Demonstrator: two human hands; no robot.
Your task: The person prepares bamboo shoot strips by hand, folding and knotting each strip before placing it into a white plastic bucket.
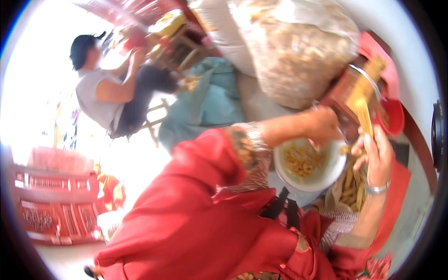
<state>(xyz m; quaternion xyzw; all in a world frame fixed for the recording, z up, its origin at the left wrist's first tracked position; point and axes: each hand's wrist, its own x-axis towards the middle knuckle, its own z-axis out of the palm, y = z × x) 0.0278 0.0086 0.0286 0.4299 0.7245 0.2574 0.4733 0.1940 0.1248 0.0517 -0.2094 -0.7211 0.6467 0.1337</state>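
My left hand (325, 125) reaches across from the left, its fingers curled together over the far rim of a white bowl (280, 173). What they hold, if anything, is blurred. Small yellow curled pieces (305, 158) lie in the bowl. To the right, my right hand (379, 154) grips the lower end of a flat yellow strip or thin bundle of strips (364, 115) between thumb and fingers. More long yellow strips (373, 74) rest by a reddish-brown box (339, 100), beneath a pale loop. Below the bowl's right side sit several yellow finger-shaped pieces (351, 189).
A big clear bag of pale pieces (303, 56) stands beyond the bowl, with a white sack (221, 39) beside it. A red cup (395, 117) is near my right hand. Teal cloth sacking (205, 102) lies left. Farther left, another person (100, 88) sits working.
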